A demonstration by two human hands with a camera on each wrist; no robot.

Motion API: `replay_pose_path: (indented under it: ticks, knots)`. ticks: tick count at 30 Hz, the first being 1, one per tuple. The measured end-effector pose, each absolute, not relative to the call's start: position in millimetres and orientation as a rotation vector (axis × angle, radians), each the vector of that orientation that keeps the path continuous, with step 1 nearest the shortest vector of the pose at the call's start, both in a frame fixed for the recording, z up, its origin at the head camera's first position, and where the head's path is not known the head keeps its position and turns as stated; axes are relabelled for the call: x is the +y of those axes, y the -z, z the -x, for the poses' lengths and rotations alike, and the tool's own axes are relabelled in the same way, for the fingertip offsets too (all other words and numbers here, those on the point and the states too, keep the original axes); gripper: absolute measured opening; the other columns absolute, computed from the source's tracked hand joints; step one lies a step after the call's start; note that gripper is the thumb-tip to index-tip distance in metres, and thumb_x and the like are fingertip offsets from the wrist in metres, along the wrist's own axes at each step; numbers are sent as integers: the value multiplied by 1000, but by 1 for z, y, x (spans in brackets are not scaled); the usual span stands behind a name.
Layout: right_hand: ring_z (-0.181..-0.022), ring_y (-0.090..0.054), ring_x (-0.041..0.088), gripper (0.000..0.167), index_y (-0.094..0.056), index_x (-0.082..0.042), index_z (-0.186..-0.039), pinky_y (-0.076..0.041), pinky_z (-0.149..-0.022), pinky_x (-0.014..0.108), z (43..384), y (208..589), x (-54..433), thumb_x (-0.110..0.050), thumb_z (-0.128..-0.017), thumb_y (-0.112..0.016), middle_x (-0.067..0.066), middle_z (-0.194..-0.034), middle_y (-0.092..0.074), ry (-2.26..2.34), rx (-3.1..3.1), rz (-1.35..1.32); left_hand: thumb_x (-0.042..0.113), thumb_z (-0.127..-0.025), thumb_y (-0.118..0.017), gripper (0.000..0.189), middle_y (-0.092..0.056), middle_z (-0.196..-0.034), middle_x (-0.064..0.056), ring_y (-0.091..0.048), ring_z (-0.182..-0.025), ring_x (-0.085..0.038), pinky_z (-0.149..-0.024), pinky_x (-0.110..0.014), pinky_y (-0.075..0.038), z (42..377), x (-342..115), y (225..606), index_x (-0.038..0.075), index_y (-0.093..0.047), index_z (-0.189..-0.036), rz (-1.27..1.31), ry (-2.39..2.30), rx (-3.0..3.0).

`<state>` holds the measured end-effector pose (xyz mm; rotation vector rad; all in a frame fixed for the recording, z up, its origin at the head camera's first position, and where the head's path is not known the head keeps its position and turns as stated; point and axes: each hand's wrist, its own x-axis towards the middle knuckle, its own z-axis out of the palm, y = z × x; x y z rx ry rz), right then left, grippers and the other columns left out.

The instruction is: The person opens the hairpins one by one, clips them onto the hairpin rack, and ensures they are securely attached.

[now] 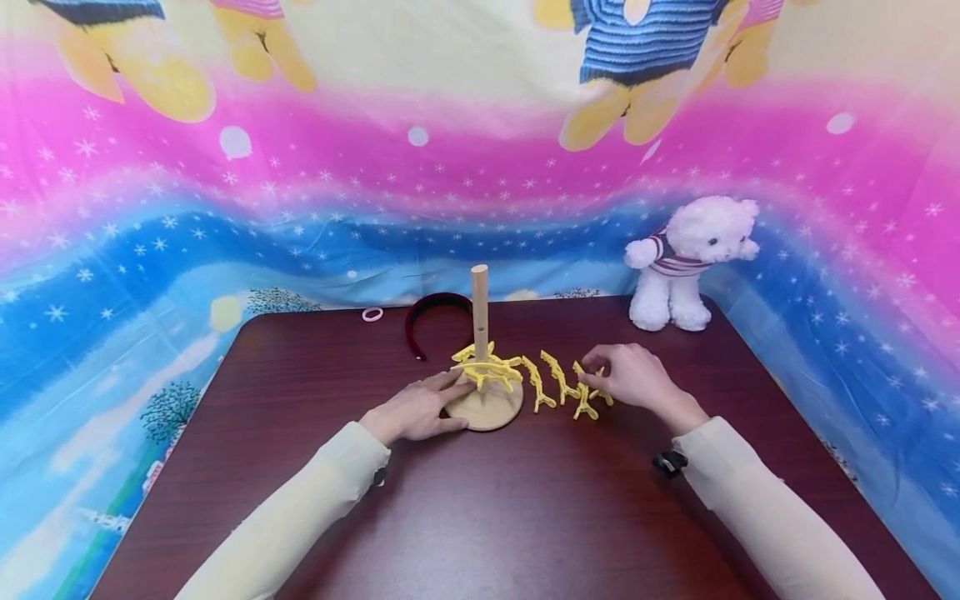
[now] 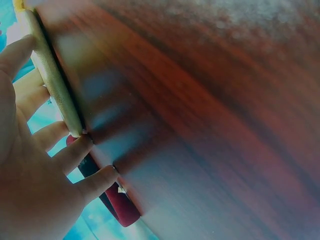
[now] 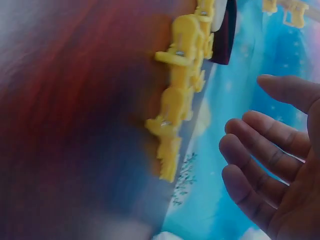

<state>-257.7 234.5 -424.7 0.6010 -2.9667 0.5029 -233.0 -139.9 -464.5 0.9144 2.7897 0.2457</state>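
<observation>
A round wooden base [image 1: 495,414] with an upright wooden post [image 1: 480,304] stands on the table. Several yellow hair clips [image 1: 495,368] lie around the post's foot. My left hand [image 1: 420,408] rests at the base's left edge, its fingers spread and extended in the left wrist view. To the right of the base, more yellow toothed hair clips [image 1: 557,381] lie in a loose row. Over the row's right end is my right hand [image 1: 633,377]. In the right wrist view its fingers are relaxed and hold nothing, apart from the clips [image 3: 175,95].
Behind the base lies a dark red headband [image 1: 412,329], with a small pink ring [image 1: 372,314] to its left. A white plush bear [image 1: 678,262] in a striped top stands at the table's back right corner. Printed cloth [image 1: 450,167] hangs around the brown table [image 1: 480,517].
</observation>
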Motion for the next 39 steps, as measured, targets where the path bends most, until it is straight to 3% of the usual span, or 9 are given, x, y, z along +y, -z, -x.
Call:
replay_pose_path:
  ticks: [9, 22, 34, 39]
  knots:
    - [-67, -62, 8, 30, -76, -17, -98, -46, -53, 32, 260, 441, 249, -43, -83, -78, -5, -86, -75, -444, -3031, -471, 55, -98, -55, 68, -26, -165, -13, -32, -150, -34, -114, -56, -36, 233, -141, 465, 25, -36, -156, -931, -261, 2795]
    - [-61, -56, 15, 30, -73, -23, -84, -39, -48, 33, 259, 450, 253, -52, -80, -78, -7, -71, -65, -343, -3162, -333, 56, -98, -54, 68, -27, -165, -11, -34, -149, -33, -114, -56, -37, 233, -140, 466, 26, -36, -156, -933, -254, 2800]
    - [-78, -66, 29, 35, -76, -18, -100, -46, -53, 43, 261, 446, 268, -48, -82, -76, 7, -96, -75, -295, -3203, -258, 54, -98, -54, 67, -27, -165, -13, -33, -149, -33, -114, -56, -36, 233, -140, 466, 25, -36, -156, -954, -259, 2796]
    - [-75, -64, 26, 41, -74, -16, -96, -44, -54, 42, 260, 446, 269, -55, -82, -74, 4, -88, -72, -288, -3232, -207, 54, -98, -55, 67, -28, -165, -13, -33, -149, -33, -114, -57, -36, 234, -140, 467, 26, -36, -156, -952, -263, 2800]
